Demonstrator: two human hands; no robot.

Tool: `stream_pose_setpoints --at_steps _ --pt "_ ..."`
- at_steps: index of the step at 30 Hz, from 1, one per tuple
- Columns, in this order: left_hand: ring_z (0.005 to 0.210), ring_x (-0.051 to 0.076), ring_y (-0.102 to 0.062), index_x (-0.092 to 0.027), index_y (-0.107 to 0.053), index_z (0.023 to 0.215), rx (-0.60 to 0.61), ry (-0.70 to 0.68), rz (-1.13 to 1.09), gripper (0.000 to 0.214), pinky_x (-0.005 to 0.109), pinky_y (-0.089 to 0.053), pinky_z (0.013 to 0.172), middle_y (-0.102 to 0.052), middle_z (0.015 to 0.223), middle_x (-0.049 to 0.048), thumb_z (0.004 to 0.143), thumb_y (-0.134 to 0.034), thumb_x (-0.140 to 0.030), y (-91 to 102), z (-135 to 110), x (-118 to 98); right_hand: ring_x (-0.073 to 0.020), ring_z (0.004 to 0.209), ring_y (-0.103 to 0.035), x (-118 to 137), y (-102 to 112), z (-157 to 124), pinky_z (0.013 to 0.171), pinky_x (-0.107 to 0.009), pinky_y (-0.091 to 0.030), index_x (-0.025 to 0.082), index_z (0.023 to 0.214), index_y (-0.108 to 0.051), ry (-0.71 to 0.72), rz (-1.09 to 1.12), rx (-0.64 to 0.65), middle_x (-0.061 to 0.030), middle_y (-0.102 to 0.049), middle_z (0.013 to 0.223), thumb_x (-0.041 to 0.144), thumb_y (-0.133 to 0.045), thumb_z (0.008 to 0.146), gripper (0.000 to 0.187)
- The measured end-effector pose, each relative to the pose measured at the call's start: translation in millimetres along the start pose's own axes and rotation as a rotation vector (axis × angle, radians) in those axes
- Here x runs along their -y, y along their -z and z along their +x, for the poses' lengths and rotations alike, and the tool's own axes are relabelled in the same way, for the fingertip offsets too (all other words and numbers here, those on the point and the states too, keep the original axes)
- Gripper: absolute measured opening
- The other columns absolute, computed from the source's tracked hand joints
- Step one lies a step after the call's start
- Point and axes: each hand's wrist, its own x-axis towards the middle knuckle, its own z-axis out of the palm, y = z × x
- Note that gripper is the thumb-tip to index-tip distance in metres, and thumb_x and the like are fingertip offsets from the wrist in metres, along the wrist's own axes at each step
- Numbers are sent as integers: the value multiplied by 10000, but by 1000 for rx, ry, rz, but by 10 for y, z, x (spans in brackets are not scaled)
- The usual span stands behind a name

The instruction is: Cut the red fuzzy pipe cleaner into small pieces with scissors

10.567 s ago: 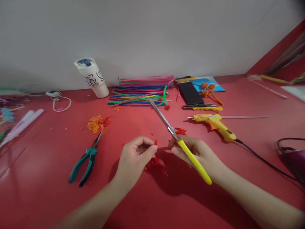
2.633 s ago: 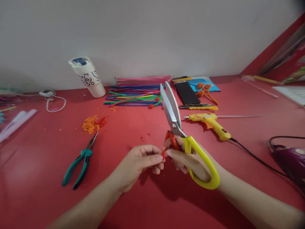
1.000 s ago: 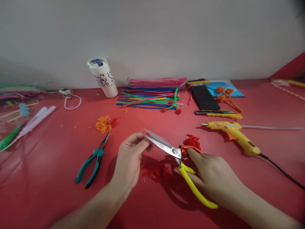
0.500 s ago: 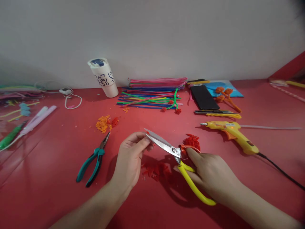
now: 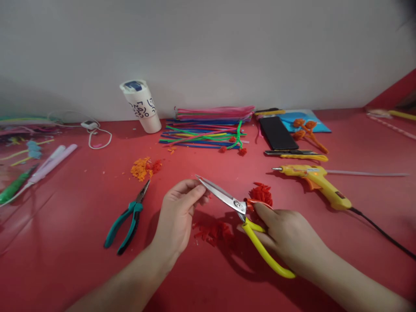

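The left hand [image 5: 180,212] is pinched narrow, thumb against forefinger, right at the tips of the scissors [image 5: 224,198]. What sits between those fingertips is too small to tell. The right hand [image 5: 289,240] is closed on the yellow handles with the blades almost shut, low over the table [image 5: 65,268] and just above the red clippings [image 5: 212,229].

By my judgement, a clean snip here wants the piece fed further in toward the pivot, where the blades bite harder than at the tips. The pinching fingertips should stay behind the edge. The cut is best made over the clippings so the scraps land together.

Counted, largest first:
- 1 table.
- 1 stack of pipe cleaners [image 5: 208,130] by the wall, too many to count.
- 1 glue gun [image 5: 316,182] to the right.
- 1 scissors.
- 1 pliers [image 5: 128,219] near the left hand.
- 1 cup [image 5: 142,106].
- 1 phone [image 5: 278,133].
- 1 knife [image 5: 297,154].
- 1 red tuft [image 5: 261,193] just beyond the right hand.
- 1 orange heap [image 5: 140,168].
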Motion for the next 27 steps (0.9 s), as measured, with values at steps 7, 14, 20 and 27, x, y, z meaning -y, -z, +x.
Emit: stream_pose_setpoints --at_steps 7,14,20,27 --pt "559 51 -534 -127 -635 696 52 78 25 31 150 -424 560 -605 635 2 683 -637 -155 -15 13 2 -148 438 -486 58 180 28 424 -229 -223 223 685 -412 -204 195 193 3 -538 520 486 -441 751 272" --pt "534 42 -516 -125 -621 710 273 298 74 55 144 -407 545 -595 632 0 732 -593 -167 -46 -65 30 -112 502 -446 65 214 41 460 -222 -294 200 647 -424 -275 625 139 17 -495 563 334 -423 754 172" --pt "503 40 -495 -126 -618 684 452 439 233 86 151 -370 516 -588 603 -5 735 -587 -188 -119 -152 37 -58 360 -329 160 249 56 385 -200 -288 191 721 -476 -371 1152 135 90 -371 435 342 -461 745 154" --pt "521 67 -500 -137 -626 678 481 476 388 83 200 -391 559 -600 604 -1 680 -621 -220 -151 -180 77 -43 318 -322 191 321 38 352 -184 -263 197 654 -434 -405 1250 187 109 -360 378 298 -517 711 142"
